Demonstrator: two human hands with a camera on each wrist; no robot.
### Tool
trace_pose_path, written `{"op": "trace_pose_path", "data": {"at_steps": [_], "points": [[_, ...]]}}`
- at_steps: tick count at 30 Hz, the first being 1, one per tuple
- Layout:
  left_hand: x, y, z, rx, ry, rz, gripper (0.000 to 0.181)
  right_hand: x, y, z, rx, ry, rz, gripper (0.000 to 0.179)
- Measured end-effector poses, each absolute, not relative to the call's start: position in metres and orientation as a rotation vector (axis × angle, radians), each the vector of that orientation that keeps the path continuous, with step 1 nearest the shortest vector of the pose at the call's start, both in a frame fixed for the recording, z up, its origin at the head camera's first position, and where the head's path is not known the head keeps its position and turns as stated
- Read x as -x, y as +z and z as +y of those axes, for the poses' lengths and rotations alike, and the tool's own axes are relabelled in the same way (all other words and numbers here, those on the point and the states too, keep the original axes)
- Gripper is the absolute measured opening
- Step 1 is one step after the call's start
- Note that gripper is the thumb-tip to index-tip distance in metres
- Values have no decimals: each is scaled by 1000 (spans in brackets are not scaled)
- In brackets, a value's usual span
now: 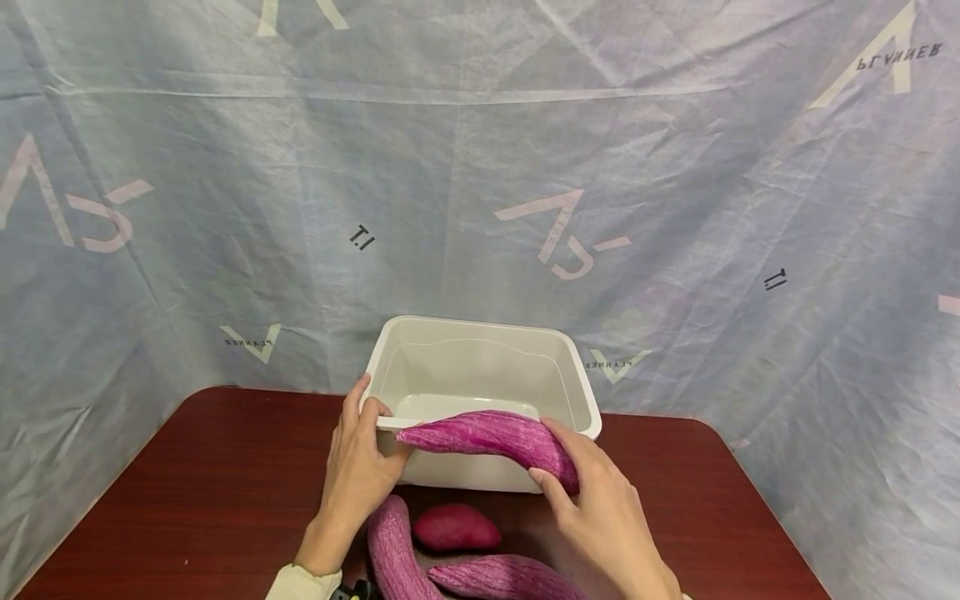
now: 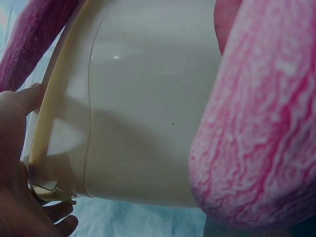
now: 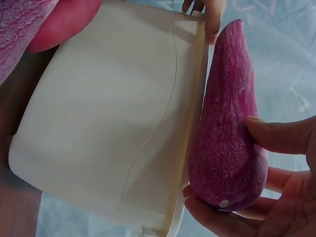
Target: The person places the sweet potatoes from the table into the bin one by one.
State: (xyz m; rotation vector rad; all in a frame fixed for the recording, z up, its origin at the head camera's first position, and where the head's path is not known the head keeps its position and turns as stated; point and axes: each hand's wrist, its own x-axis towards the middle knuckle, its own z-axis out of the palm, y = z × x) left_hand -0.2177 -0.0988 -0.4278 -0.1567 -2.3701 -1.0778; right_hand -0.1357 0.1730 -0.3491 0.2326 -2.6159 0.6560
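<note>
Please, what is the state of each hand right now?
Left hand: gripping the off-white rectangular plastic tub by its rim.
Right hand: holding a long, curved, wrinkled purple vegetable by its thick end.

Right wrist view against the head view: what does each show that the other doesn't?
Only the right wrist view shows the pale spot on the blunt end of the held purple vegetable.

Only the head view shows the inside of the white bin.

Both show the right hand gripping that vegetable, the left hand at the bin's rim, and the smooth red vegetable.
</note>
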Motion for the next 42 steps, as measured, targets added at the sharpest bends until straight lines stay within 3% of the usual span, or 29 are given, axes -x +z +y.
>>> {"op": "trace_pose_path", "data": {"at_steps": [42], "points": [[217,-426,-96,120,-1097,-2364,46,173,-329,169,-248,657,-2611,57]]}}
